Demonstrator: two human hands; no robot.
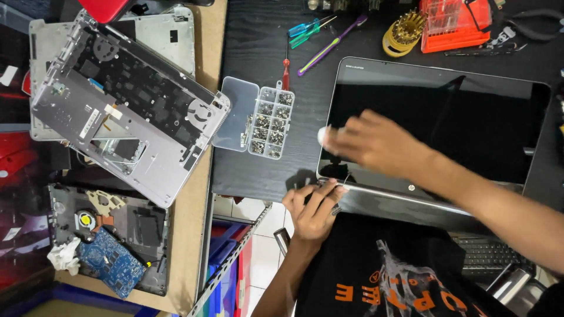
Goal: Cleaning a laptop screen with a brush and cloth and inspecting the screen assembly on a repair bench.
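Laptop lid (pixel 446 117), a wide slab of dark glass with rounded corners and a thin silver strip along its near edge, lies open on the black table (pixel 258 53) in front of the person. It looks stiff but fragile, I'd say: the glossy glass would smudge and crack under a hard press, so the rim and near corner seem the safest places to grip. The left hand (pixel 314 205) pinches that near corner, fingers curled tight around the edge. The right hand (pixel 373 141) is blurred, fingers spread fairly flat over the glass, with something small and white at the fingertips; I cannot tell if it grips it. Beside the lid sits a clear plastic screw box (pixel 261 120), lid open. Further left, a grey metal laptop shell (pixel 126 108) lies tilted on a bench, ribbed and hollowed inside.
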